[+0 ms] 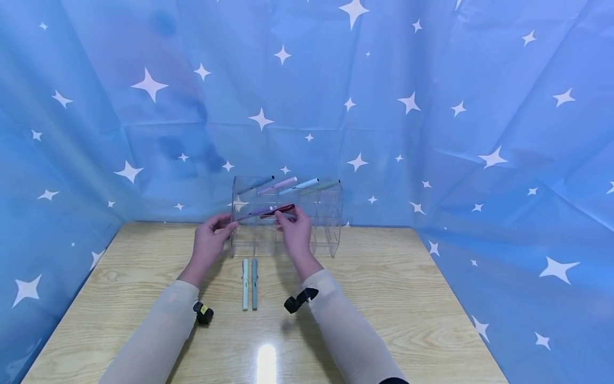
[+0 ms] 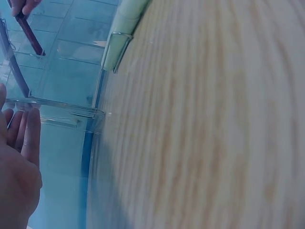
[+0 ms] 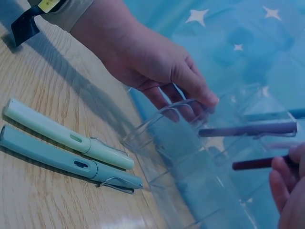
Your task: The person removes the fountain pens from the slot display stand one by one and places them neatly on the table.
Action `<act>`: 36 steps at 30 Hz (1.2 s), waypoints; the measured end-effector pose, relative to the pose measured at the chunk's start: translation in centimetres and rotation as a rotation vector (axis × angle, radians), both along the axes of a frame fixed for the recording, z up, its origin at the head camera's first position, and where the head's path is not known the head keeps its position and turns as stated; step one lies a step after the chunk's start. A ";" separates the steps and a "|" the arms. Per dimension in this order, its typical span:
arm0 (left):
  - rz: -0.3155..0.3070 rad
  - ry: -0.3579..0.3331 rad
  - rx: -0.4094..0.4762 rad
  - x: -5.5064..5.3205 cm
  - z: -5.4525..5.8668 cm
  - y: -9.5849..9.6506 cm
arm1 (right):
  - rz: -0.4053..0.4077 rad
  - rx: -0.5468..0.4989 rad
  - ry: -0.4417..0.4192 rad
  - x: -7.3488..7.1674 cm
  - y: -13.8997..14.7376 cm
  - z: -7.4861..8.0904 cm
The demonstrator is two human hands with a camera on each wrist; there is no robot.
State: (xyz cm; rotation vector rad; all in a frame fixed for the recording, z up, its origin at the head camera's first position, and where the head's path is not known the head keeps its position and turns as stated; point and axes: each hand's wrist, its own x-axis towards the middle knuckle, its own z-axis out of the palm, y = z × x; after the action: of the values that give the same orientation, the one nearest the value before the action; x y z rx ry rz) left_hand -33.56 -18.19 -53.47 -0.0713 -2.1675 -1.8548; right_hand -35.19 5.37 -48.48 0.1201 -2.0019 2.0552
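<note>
A clear plastic pen organizer (image 1: 336, 213) with tiered compartments stands at the back of the table. My left hand (image 1: 211, 240) grips its left side wall, thumb in front and fingers on the outer face. Between thumb and fingers, my right hand (image 1: 297, 234) pinches a dark red pen (image 3: 252, 164), tilted over the front compartments. A purple pen (image 3: 248, 130) leans in the lower left compartment beside it. On the table before the organizer, a pale green pen (image 1: 245, 285) and a teal pen (image 1: 255, 285) lie side by side, clips toward the organizer.
Along the organizer's upper row lean a dark blue pen (image 1: 259, 184), a pink pen (image 1: 280, 184), a light blue pen (image 1: 302, 185) and a grey-green pen (image 1: 327, 185). A blue star-printed curtain (image 1: 312, 96) hangs right behind. The wooden table (image 1: 393, 298) extends to both sides.
</note>
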 end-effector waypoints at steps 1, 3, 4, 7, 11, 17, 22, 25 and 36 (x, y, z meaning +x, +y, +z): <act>0.000 0.001 -0.002 0.0 0.0 0.0 | -0.003 -0.003 0.010 0.0 0.1 0.0; 0.000 0.001 -0.002 0.0 0.1 0.0 | -0.015 0.004 0.032 0.2 0.2 0.2; 0.001 0.001 -0.005 0.0 0.1 0.0 | -0.025 0.008 0.048 0.2 0.3 0.2; 0.003 0.000 -0.011 0.0 0.1 0.1 | -0.064 0.024 0.084 0.3 0.7 0.4; 0.004 -0.008 -0.015 0.1 0.1 0.2 | -0.116 0.003 0.111 0.5 1.2 0.6; 0.002 -0.018 -0.014 0.1 0.1 0.2 | -0.117 -0.108 0.140 0.5 1.9 1.1; 0.004 -0.015 -0.023 0.2 -0.1 0.1 | -0.073 -0.232 0.147 0.7 2.4 1.7; 0.002 -0.010 -0.020 0.2 -0.1 0.0 | -0.049 -0.272 0.145 1.0 2.5 2.0; 0.002 -0.002 -0.019 0.0 -0.1 0.1 | 0.018 -0.233 0.094 1.5 3.0 2.0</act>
State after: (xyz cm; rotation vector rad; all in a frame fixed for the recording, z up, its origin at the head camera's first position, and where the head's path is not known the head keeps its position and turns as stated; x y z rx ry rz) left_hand -33.59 -18.05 -53.53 -0.0710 -2.1856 -1.8339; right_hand -33.72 8.39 -46.46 0.1856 -1.6994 2.2320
